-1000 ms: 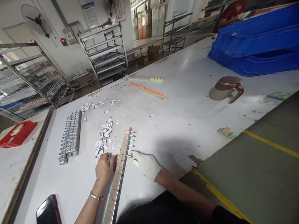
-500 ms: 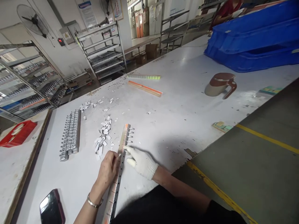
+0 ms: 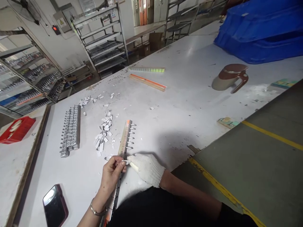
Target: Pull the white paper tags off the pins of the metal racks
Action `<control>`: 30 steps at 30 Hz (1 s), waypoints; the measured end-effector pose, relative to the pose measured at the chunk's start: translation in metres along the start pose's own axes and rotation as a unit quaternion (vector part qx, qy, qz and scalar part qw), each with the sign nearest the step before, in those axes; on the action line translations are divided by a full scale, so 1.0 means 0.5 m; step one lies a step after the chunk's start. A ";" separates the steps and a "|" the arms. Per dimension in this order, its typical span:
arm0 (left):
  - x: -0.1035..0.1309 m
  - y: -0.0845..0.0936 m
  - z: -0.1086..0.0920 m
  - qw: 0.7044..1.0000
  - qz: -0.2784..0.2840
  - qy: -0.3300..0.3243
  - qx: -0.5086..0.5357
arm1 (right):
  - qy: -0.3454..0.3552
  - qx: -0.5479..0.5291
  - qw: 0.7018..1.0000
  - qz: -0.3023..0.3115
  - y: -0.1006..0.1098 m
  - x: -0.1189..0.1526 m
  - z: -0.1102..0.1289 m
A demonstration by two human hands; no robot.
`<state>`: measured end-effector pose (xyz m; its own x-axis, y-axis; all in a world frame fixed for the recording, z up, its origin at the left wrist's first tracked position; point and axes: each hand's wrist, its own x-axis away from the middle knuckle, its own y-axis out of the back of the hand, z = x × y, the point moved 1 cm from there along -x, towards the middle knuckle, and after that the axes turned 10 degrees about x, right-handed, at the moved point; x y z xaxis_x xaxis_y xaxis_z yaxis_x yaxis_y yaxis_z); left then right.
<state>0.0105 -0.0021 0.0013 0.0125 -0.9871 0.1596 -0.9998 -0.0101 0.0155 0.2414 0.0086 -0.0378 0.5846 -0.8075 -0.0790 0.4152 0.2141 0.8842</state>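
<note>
My bare left hand (image 3: pixel 111 174), with a bracelet at the wrist, pinches a small white paper-like piece (image 3: pixel 126 161) between thumb and finger. From the right, my right hand (image 3: pixel 147 168), in a white knitted glove, has closed fingertips on the other end of this piece. Under both hands runs a long narrow strip fixture (image 3: pixel 123 138) with an orange end and evenly spaced dark marks. Several small metal pins (image 3: pixel 130 137) stick out from the right side of its far part. The near part is partly covered by my left hand and forearm.
White scraps (image 3: pixel 104 130) lie left of the fixture, beside a block of silvery parts (image 3: pixel 71 129). A phone (image 3: pixel 55 205) is at lower left. Further off are an orange strip (image 3: pixel 148 82), a green strip (image 3: pixel 148 69), a brown-lidded mug (image 3: pixel 228 78) and stacked blue trays (image 3: pixel 258 34).
Both hands have shifted nearer to me along the fixture, and the white piece now shows between them. More metal pins are visible beyond the hands. The camera view has shifted slightly.
</note>
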 end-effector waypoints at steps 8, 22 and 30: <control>0.011 0.006 -0.007 0.989 0.041 -0.043 -0.138 | 0.066 0.067 0.996 0.002 0.009 -0.078 0.049; 0.022 0.006 0.003 0.977 0.154 0.079 0.124 | 0.252 0.003 0.966 -0.051 -0.004 -0.078 0.021; 0.035 -0.022 0.003 0.959 0.020 -0.120 -0.255 | 0.166 0.136 0.977 -0.009 -0.031 -0.084 0.034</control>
<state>0.0218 -0.0197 0.0024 -0.0898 -0.9941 -0.0602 -0.8622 0.0474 0.5043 0.1987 0.0298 -0.0403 0.7911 -0.5776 -0.2012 0.2540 0.0111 0.9671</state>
